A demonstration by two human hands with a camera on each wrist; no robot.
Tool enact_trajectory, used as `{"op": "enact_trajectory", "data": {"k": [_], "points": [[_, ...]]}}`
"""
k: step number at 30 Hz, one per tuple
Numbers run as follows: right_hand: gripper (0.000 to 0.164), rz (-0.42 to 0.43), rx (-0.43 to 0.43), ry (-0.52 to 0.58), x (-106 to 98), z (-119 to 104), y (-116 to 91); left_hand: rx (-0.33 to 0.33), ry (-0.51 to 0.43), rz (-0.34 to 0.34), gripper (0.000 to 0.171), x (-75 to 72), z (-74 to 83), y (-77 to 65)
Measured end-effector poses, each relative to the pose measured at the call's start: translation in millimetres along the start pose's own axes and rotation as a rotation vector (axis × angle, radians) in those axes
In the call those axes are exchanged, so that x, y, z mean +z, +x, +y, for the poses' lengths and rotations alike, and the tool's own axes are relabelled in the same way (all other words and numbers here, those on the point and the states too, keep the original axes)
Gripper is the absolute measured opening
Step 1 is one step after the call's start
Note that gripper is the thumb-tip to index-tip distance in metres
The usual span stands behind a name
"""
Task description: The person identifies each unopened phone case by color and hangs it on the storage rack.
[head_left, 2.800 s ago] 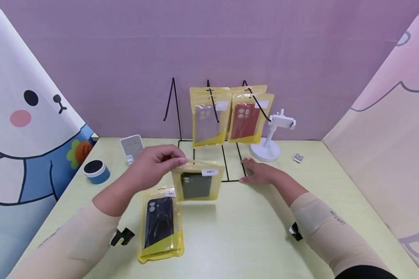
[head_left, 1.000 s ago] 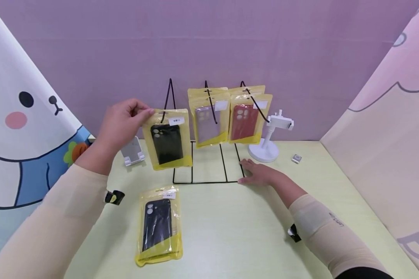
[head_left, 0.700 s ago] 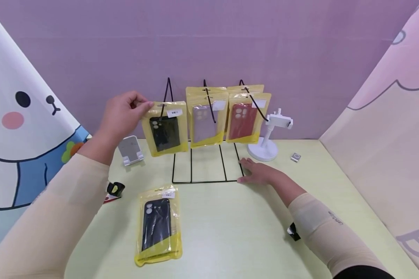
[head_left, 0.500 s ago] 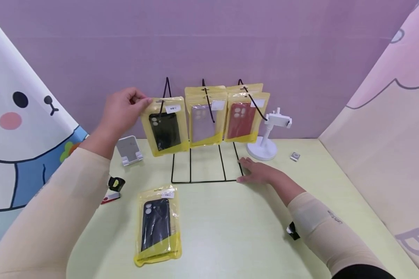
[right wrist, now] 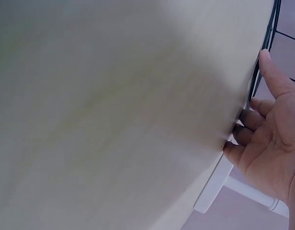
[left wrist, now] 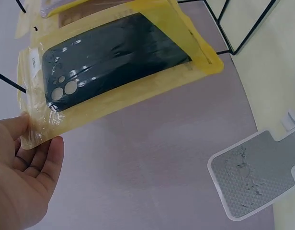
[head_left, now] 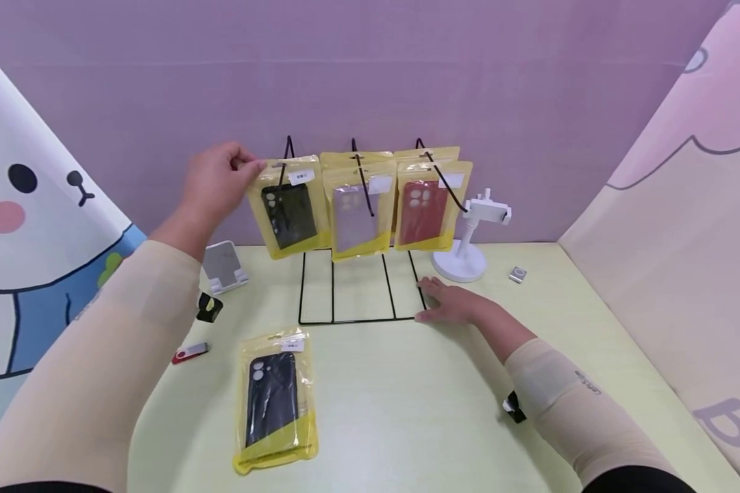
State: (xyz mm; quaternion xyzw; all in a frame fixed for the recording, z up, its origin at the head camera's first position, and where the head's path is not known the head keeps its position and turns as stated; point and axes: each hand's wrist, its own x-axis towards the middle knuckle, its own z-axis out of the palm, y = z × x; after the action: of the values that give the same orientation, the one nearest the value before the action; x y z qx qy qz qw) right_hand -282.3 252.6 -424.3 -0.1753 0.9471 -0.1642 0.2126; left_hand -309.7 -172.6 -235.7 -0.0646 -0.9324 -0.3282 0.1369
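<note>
My left hand (head_left: 216, 185) pinches the top left corner of a yellow-edged bag with a black phone case (head_left: 290, 216). The bag is at the rack's left hook (head_left: 288, 147), whose wire passes through its hang hole and shows in front of it. In the left wrist view, thumb and fingers hold the bag's corner beside the black case (left wrist: 114, 60). My right hand (head_left: 450, 305) rests with extended fingers on the right front corner of the black wire rack (head_left: 364, 320). Bagged purple cases (head_left: 356, 219) and red cases (head_left: 424, 212) hang on the other two hooks.
Another bagged black case (head_left: 274, 397) lies flat on the table in front. A white swivel phone holder (head_left: 459, 263) and a small silver gadget (head_left: 518, 274) stand right of the rack. Left are a folding phone stand (head_left: 223, 266) and a red-silver USB stick (head_left: 190, 352).
My left hand has raised the bagged black case from low over the rack's base to the left hook, then moved it up and back along the wire. The right hand has stayed put.
</note>
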Motion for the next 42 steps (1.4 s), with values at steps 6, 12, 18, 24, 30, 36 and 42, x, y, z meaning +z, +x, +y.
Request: {"op": "enact_trajectory", "data": {"k": [6, 12, 18, 24, 30, 36, 42], "points": [[0.094, -0.008, 0.011, 0.002, 0.4, -0.9, 2.0, -0.006, 0.043, -0.005, 0.044, -1.9, 0.3, 9.3], [0.094, -0.01, 0.012, -0.007, 0.1, -1.6, 3.2, 0.008, 0.077, 0.005, 0.042, -4.4, 1.7, 18.2], [0.093, -0.012, 0.01, -0.009, 0.9, -1.3, 4.1, 0.014, 0.096, -0.007, 0.044, -4.8, 0.7, 22.7], [0.093, -0.005, 0.008, -0.018, 1.1, -2.0, 3.6, 0.013, 0.049, -0.008, 0.046, -4.4, -2.2, 20.5], [0.092, 0.002, 0.011, -0.025, 1.5, -0.7, 2.3, 0.017, -0.051, -0.04, 0.058, -8.0, -1.4, 15.6], [0.092, 0.008, 0.004, -0.019, 1.4, 0.3, 0.8, 0.037, -0.106, -0.002, 0.062, -13.7, -0.1, 2.8], [0.092, 0.006, 0.004, -0.01, 0.6, 0.0, 0.9, 0.11, -0.104, 0.042, 0.057, -16.2, -6.8, -20.4]]}}
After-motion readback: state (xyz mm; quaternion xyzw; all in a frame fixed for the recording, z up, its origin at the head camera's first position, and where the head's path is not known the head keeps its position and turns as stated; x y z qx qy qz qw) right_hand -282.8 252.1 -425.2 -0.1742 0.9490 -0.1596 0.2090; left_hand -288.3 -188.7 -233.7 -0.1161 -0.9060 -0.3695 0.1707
